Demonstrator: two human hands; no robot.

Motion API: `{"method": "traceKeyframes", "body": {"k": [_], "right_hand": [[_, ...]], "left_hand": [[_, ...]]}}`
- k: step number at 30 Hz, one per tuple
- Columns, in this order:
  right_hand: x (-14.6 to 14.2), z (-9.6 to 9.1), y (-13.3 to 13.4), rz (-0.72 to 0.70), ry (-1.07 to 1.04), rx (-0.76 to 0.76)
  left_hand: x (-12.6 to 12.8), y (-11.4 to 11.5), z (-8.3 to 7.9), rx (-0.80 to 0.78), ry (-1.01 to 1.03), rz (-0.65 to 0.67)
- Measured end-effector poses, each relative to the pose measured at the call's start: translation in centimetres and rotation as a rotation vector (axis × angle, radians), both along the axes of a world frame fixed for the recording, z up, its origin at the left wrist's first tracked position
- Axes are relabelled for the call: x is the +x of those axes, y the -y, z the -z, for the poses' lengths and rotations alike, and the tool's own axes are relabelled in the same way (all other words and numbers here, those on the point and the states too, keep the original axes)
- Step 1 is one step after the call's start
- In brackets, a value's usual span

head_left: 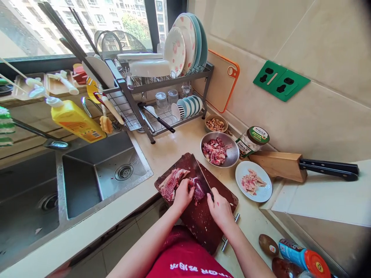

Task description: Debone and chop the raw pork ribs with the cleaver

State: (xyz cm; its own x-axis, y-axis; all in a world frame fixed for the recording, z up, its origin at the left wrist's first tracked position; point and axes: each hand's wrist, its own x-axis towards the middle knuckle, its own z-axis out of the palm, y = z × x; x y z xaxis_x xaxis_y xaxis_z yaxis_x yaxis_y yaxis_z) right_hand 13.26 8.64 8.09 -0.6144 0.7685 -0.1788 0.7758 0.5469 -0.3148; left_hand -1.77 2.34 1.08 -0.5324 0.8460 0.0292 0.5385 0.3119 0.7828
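A dark red cutting board [203,224] lies on the counter in front of me. On it sits raw red meat [171,182], with a darker piece [198,189] beside it. My left hand [183,195] is closed, with its fingers pressed down on the dark piece. My right hand [220,208] grips the handle of a cleaver [202,175], whose blade rests against the meat next to my left fingers. A metal bowl [232,154] of cut meat stands just beyond the board. To its right, a white plate [262,193] holds pale trimmings.
A steel sink [87,181] lies to the left, with a yellow bottle [77,120] above it. A dish rack [162,83] with plates and cups stands at the back. A wooden knife block [278,164], a jar [252,141], a small bowl of nuts [216,124] and bottles [301,256] line the right.
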Motion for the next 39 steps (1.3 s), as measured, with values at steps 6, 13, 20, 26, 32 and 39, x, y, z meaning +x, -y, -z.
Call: {"method": "traceKeyframes", "body": {"k": [6,13,20,26,32,39], "right_hand": [[-4.1,-1.3,-1.7,-0.01,0.076,-0.021],[-6.0,-2.1,-1.8,-0.013,0.06,-0.035],[-7.3,1.4,-2.4,-0.005,0.156,-0.143],[-5.2,-0.6,-3.5,-0.014,0.046,-0.101],[-0.7,-1.0,-0.8,-0.078,0.135,-0.079],[3.9,0.9,1.5,-0.057,0.241,-0.116]], "left_hand": [[0.1,0.0,0.3,0.032,0.018,-0.014],[-0.1,0.0,0.4,0.03,0.036,0.003],[-0.3,-0.3,0.5,-0.008,-0.005,0.025],[-0.4,0.5,0.4,-0.042,0.042,-0.024],[-0.1,1.7,-0.4,0.041,-0.19,0.115],[-0.4,0.8,-0.5,0.008,-0.318,0.465]]}}
